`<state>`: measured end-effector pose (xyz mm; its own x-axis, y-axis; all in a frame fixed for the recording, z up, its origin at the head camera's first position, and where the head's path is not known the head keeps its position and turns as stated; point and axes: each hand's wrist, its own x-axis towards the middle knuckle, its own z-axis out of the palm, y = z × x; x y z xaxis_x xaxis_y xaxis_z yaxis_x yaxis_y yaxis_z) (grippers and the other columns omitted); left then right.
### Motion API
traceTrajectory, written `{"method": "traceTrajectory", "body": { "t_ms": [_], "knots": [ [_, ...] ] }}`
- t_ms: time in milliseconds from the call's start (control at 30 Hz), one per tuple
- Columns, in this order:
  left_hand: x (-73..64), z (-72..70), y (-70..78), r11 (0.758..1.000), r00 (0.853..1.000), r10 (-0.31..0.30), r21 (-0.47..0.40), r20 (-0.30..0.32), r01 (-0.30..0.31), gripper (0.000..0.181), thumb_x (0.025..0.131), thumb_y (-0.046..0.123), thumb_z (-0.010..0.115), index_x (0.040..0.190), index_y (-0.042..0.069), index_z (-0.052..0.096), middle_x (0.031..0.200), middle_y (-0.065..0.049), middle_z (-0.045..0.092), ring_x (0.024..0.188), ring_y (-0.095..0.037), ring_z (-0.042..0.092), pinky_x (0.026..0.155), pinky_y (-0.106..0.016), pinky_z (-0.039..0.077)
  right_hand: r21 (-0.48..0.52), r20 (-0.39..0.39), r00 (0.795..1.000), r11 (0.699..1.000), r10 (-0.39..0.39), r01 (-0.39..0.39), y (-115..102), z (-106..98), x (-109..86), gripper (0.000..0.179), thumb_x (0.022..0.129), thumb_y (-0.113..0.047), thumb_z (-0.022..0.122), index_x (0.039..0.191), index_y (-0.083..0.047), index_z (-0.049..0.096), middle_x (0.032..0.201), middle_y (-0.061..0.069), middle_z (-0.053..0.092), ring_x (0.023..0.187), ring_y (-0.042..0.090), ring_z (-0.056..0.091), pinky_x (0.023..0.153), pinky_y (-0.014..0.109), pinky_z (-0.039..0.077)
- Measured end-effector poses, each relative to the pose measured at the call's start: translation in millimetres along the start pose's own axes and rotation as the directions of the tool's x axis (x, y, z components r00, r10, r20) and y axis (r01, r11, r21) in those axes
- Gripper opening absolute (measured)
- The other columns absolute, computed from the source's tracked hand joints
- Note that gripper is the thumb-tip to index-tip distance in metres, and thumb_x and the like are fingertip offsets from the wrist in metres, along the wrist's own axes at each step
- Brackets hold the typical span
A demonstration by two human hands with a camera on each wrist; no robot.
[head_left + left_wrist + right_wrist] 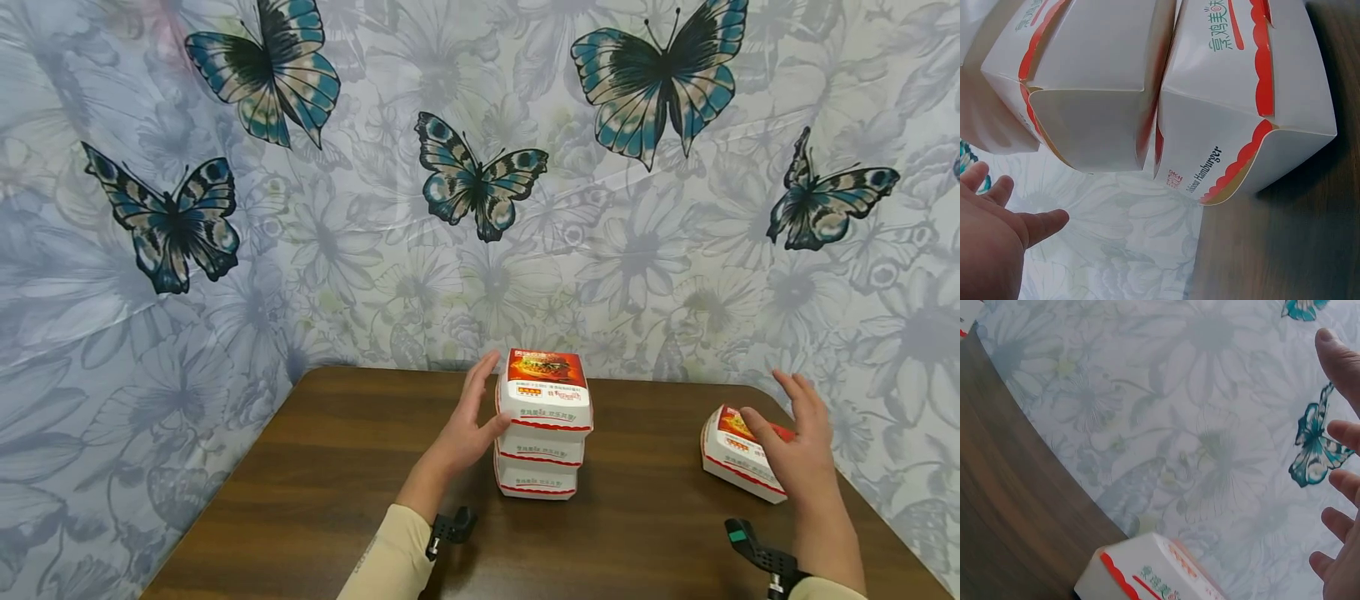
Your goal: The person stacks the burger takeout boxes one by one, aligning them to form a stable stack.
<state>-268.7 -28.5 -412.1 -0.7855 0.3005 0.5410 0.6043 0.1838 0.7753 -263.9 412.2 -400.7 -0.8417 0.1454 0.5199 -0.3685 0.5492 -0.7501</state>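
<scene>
Three white cardboard hamburger boxes with red scalloped trim stand stacked on the table; the top box (546, 404) has a burger picture on its lid. Along the stack's left side is my left hand (462, 437), fingers straight and thumb near the top box's front corner; whether it touches cannot be told. In the left wrist view that hand (991, 240) shows spread fingers beside the boxes (1097, 125). A single hamburger box (738, 467) lies at the right, turned at an angle. My right hand (806, 454) is over its right part, fingers spread, holding nothing.
The brown wooden table (337, 475) ends at a rounded back right corner beyond the single box. Behind it hangs a pale floral cloth (645, 275) printed with blue butterflies. Black camera mounts (452, 527) sit on both wrists.
</scene>
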Motion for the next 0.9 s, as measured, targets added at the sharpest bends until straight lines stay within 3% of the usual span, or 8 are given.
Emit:
{"method": "traceTrajectory", "body": {
  "t_ms": [267,500,633,900],
  "knots": [
    [-2.9,-1.4,0.1,1.0,1.0,0.001,0.007,0.004,-0.001,0.094,0.09,0.069,0.056,0.161,0.023,0.015,0.167,0.0,0.01,0.155,-0.025,0.009,0.118,-0.065,0.019,-0.045,-0.02,0.998,0.997,0.055,-0.056,23,-4,-2.1,0.072,0.097,-0.027,0.059,0.158,-0.011,0.025,0.167,0.02,0.004,0.153,0.043,-0.006,0.114,0.076,-0.003],
    [-3.9,-0.6,0.8,1.0,1.0,0.012,0.016,-0.004,-0.012,0.093,0.091,0.067,0.056,0.161,0.022,0.016,0.168,-0.003,0.01,0.155,-0.027,0.01,0.117,-0.064,0.021,-0.168,0.058,0.991,0.98,0.118,-0.107,46,-3,-6.6,0.075,0.098,-0.034,0.055,0.156,-0.001,0.023,0.162,0.034,0.002,0.148,0.058,-0.004,0.108,0.081,-0.001],
    [-5.0,0.6,1.0,1.0,1.0,0.002,0.008,0.002,-0.002,0.096,0.09,0.069,0.056,0.161,0.02,0.015,0.168,-0.001,0.01,0.155,-0.026,0.01,0.118,-0.063,0.02,-0.221,0.045,0.987,0.965,0.153,-0.139,58,-1,-9.9,0.074,0.097,-0.035,0.056,0.154,0.002,0.026,0.16,0.038,0.003,0.145,0.063,0.0,0.108,0.08,0.003],
    [-1.2,2.8,1.6,1.0,1.0,0.009,-0.005,0.006,-0.009,0.096,0.09,0.069,0.057,0.161,0.021,0.014,0.167,0.001,0.01,0.155,-0.024,0.01,0.118,-0.063,0.019,-0.258,0.05,0.982,0.952,0.183,-0.164,71,-1,-12.2,0.076,0.098,-0.039,0.054,0.153,0.004,0.025,0.158,0.04,0.0,0.146,0.061,-0.002,0.109,0.078,-0.001]
  ]
}}
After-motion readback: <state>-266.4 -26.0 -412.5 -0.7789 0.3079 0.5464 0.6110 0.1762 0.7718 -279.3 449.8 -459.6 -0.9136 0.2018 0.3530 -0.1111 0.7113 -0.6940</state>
